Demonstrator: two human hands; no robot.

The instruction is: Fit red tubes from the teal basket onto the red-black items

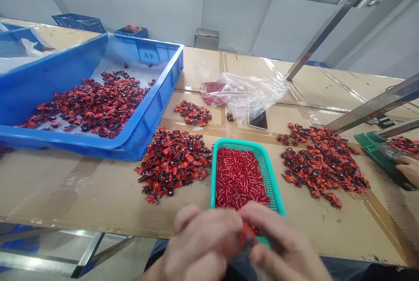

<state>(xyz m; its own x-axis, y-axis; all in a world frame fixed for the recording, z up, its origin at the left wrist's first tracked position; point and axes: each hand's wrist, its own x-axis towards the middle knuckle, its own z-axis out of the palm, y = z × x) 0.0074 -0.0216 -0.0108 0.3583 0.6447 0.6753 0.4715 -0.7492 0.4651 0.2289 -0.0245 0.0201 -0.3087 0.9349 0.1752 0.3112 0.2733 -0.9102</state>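
My left hand [206, 244] and my right hand [281, 246] meet at the front end of a green basket [214, 176], both blurred by motion. Between thumb and fingers, my right hand pinches a small orange-and-dark part [248, 234] with a hint of purple. The left hand's fingers are curled closed against it, and what they hold is hidden. Many short red tubes [240, 176] fill the basket. Left of it lies a heap of orange-and-black parts [173, 159]; a similar heap [324, 163] is on the right.
A blue crate [131, 148] with more such parts stands at the left. Behind the basket are a small pile [193, 113], a clear plastic bag [255, 91] and a phone [258, 119]. Metal posts [376, 104] slant across the right, near another person's hand [409, 169].
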